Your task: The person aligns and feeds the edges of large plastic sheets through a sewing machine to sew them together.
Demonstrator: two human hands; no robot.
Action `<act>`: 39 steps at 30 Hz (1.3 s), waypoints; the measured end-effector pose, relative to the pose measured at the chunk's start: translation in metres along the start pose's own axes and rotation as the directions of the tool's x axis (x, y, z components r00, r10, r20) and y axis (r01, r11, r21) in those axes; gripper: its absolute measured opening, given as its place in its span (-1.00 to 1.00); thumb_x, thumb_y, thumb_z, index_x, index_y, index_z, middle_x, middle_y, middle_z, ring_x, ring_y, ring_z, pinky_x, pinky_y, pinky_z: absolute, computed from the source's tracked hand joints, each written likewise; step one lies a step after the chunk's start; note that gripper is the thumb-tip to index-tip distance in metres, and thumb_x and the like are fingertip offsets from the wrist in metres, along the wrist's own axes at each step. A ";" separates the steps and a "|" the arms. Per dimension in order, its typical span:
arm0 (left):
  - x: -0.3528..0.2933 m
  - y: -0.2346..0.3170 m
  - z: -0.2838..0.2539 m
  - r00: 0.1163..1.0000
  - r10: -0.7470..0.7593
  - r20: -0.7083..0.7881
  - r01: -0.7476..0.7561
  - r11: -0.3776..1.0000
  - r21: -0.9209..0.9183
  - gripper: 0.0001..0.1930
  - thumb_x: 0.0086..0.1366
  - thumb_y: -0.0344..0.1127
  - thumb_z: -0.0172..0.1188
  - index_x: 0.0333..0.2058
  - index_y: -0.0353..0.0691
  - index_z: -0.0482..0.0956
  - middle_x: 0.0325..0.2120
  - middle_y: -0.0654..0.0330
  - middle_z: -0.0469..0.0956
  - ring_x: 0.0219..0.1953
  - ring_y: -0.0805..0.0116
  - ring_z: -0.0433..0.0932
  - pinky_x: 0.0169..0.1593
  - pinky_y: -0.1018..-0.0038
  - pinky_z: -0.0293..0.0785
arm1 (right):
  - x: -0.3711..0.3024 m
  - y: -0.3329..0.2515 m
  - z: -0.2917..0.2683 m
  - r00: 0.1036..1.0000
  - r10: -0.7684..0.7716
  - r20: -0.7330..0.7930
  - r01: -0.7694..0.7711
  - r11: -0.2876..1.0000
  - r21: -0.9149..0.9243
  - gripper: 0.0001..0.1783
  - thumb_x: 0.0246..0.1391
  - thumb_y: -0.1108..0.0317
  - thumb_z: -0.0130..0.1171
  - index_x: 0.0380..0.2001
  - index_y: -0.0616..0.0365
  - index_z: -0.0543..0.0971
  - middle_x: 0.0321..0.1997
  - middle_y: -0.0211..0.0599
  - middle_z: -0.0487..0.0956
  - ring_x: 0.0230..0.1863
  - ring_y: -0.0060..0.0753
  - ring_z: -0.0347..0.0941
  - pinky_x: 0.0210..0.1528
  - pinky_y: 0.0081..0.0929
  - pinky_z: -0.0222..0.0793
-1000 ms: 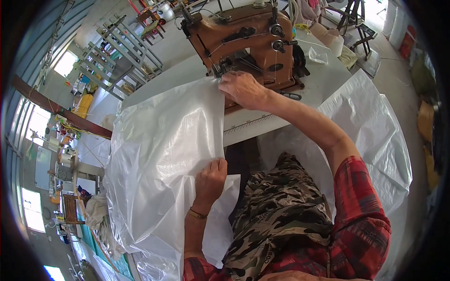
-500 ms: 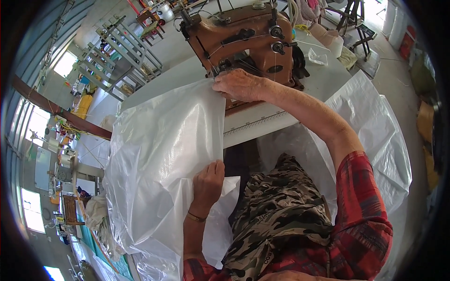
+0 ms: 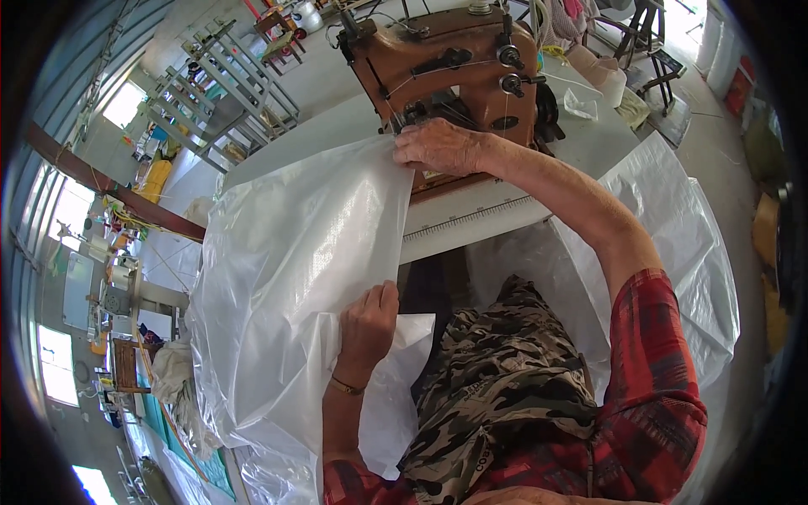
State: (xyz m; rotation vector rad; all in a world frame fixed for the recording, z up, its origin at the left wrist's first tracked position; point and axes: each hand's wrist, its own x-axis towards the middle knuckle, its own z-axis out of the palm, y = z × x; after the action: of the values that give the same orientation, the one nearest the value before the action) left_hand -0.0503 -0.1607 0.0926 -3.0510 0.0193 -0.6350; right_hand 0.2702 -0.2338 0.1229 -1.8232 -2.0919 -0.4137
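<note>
Our right hand [image 3: 443, 148] sits just past 12 o'clock in our view, its fingers [image 3: 407, 154] together on the upper corner of a white plastic sheet [image 3: 311, 227]. Our left hand [image 3: 367, 328] is near 7 o'clock, its fingers clamped on the same sheet's near edge. We see the sheet spread from the centre out to 9 o'clock, glossy and creased, sagging into loose folds toward 8.

Its top corner lies just below the needle area of a brown sewing machine [image 3: 379, 50], which stands on the desk [image 3: 303, 135] between 12 and 1 o'clock. The desk is pale and smooth, with a ruler strip [image 3: 473, 213] along its near edge and a small clear bag [image 3: 581, 103] toward 2. More white plastic [image 3: 673, 236] hangs at 3 o'clock; we cannot tell whether it is the same piece.

Beyond, we have a concrete floor [image 3: 699, 139] at 2 o'clock, grey metal frames [image 3: 244, 80] between 10 and 11, a slanting red-brown beam [image 3: 109, 189] past 9, and a bright window [image 3: 57, 364] near 8. A ribbed blue wall [image 3: 63, 80] curves at 10 o'clock.
</note>
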 end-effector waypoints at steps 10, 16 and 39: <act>-0.001 0.000 -0.001 1.000 -0.005 0.022 0.005 1.000 0.005 -0.84 0.22 -0.45 0.10 -0.21 -0.35 0.48 -0.44 0.11 0.53 -0.43 0.18 0.58 -0.47 0.33 0.50 | -0.003 0.000 0.005 0.999 -0.033 0.028 0.038 0.982 -0.188 -0.59 -0.15 0.47 0.25 -0.19 0.11 0.36 -0.10 -0.25 0.44 -0.03 -0.14 0.49 -0.10 -0.25 0.55; -0.001 0.003 -0.004 0.999 -0.033 0.015 0.032 0.999 0.014 -0.83 0.24 -0.45 0.11 -0.20 -0.34 0.49 -0.45 0.12 0.50 -0.47 0.19 0.57 -0.48 0.32 0.49 | -0.007 0.004 0.009 1.000 0.008 0.018 -0.007 0.997 -0.076 -0.51 -0.17 0.52 0.21 -0.13 0.12 0.27 0.02 -0.19 0.36 -0.09 -0.01 0.51 -0.10 -0.22 0.55; -0.005 0.037 0.011 0.968 -0.235 -0.083 0.200 0.932 -0.304 -0.50 0.20 -0.65 0.02 0.16 -0.41 0.35 -0.25 -0.09 0.53 -0.33 -0.03 0.58 -0.29 0.23 0.53 | 0.006 0.007 -0.009 0.995 -0.017 0.101 0.011 0.998 0.065 -0.88 0.22 0.36 0.01 -0.31 0.14 0.33 -0.28 -0.22 0.48 -0.22 -0.10 0.52 -0.20 -0.21 0.47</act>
State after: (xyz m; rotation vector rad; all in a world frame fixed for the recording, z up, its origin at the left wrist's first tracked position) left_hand -0.0510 -0.1977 0.0797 -3.3245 -0.2503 -0.9030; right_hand 0.2770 -0.2315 0.1336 -1.8293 -2.1597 -0.2590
